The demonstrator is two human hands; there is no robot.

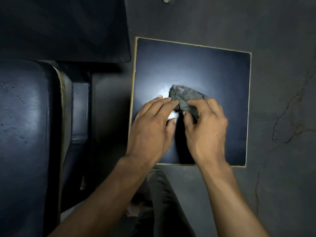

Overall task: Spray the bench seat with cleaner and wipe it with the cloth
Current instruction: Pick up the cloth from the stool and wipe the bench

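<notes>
A dark blue square seat top [196,65] with a pale edge strip lies below me, right of centre, lit brightly in its middle. A crumpled grey cloth [186,97] rests on it. My right hand [206,124] pinches the near end of the cloth between thumb and fingers. Beside it, my left hand [152,124] lies with its fingers stretched out, the fingertips touching the cloth's left edge. No spray bottle is in view.
A padded dark blue bench [25,125] with a worn pale edge fills the left side. Another dark cushion [68,28] sits at the top left. Grey floor surrounds the seat, with a thin cable [287,127] on the right. My trouser leg [160,194] shows below.
</notes>
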